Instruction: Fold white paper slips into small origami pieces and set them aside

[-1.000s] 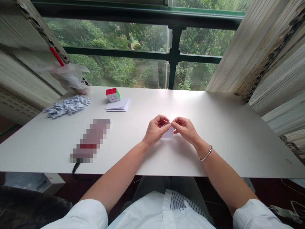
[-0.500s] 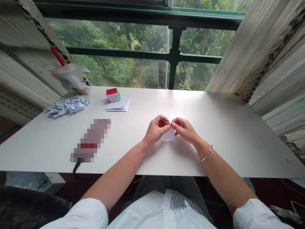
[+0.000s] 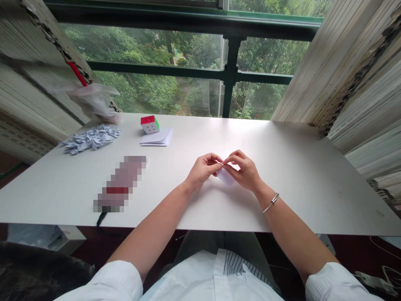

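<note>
A small piece of white paper [image 3: 226, 178] is held between my hands just above the white table [image 3: 300, 175]. My left hand [image 3: 203, 170] pinches its upper edge between thumb and fingers. From the other side, my right hand [image 3: 243, 170] grips the same edge, thumb and forefinger close to the left fingertips. The paper's lower part hangs tilted beneath the fingers. Its folds at the pinched edge are too small to make out. A silver bracelet [image 3: 271, 202] circles my right wrist.
At the back left, a puzzle cube [image 3: 150, 125] rests on folded white paper sheets [image 3: 158, 139]. Many folded paper pieces [image 3: 91, 139] lie heaped farther left, near a plastic bag [image 3: 94, 100]. A blurred-out object [image 3: 120, 184] with a black strap lies toward the front left.
The paper has turned, its lower end swinging right. My right hand has rolled over it with its fingers straighter; my left hand has barely shifted.
</note>
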A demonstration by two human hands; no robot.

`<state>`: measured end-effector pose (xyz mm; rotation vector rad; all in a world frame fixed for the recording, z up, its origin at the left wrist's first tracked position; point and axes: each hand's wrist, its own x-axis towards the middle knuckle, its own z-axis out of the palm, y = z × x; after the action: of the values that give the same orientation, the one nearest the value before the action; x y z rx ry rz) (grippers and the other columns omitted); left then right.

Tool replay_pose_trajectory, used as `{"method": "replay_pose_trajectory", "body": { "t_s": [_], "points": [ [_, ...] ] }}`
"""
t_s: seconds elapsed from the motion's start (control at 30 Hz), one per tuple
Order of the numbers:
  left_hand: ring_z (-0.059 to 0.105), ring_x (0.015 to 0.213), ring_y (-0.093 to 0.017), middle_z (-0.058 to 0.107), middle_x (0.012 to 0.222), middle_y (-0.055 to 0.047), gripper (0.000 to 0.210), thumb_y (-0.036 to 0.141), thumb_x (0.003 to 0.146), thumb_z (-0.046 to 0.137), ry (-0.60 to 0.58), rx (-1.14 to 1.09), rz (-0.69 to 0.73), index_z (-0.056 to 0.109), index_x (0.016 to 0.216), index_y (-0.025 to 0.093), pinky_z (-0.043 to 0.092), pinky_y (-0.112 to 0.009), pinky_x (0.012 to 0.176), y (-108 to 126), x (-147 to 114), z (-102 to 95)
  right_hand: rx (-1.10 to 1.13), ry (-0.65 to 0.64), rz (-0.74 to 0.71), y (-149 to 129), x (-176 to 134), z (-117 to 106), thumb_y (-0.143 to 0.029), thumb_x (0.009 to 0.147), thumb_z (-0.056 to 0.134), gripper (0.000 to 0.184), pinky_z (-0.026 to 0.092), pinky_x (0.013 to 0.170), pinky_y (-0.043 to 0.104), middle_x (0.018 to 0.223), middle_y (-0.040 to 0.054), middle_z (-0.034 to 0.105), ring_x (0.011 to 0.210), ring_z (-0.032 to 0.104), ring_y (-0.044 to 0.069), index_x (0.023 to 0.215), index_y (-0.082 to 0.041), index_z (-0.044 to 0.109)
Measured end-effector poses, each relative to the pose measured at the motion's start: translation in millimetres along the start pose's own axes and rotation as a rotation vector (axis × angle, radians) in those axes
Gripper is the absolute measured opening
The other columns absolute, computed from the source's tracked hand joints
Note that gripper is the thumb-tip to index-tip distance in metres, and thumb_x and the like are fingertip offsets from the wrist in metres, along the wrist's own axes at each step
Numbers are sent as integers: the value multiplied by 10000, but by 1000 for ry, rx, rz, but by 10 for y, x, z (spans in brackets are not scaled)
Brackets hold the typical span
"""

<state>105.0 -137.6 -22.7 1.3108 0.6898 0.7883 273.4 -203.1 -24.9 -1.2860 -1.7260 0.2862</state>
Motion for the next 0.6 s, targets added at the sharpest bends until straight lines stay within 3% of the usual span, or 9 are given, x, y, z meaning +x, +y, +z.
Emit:
{"method": "replay_pose_trajectory", "body": {
  "t_s": [0.13,0.3,0.47,0.6],
  "points": [
    [584,690,-122,662,781,-28,188,270,689,762,6,-28,-31,693,822,158,453,-250,606,-11,11,-29,-135,-58,-154,5,-3,-45,-277,884,627,101,493,676,277,906,31,637,830,612,163,944,-284,709],
    [606,721,-130,669,825,-35,246,302,692,774,-15,-81,-33,696,871,152,494,-270,656,23,-2,-35,-30,-50,-155,14,12,-54,-273,891,618,137,510,701,293,894,35,619,788,607,152,981,-283,722],
    [615,720,-126,653,803,-25,228,258,734,719,-49,-114,26,656,924,149,523,-288,691,77,-20,-33,126,-29,12,-30,32,-54,-345,875,631,149,505,705,324,843,37,567,755,577,161,931,-267,744],
    [626,749,-124,645,811,-13,247,144,676,705,-92,-78,68,595,897,156,515,-285,734,107,-42,-14,215,37,179,-2,49,-24,-367,811,687,140,475,672,306,834,26,549,730,536,151,854,-237,712]
  ]
}}
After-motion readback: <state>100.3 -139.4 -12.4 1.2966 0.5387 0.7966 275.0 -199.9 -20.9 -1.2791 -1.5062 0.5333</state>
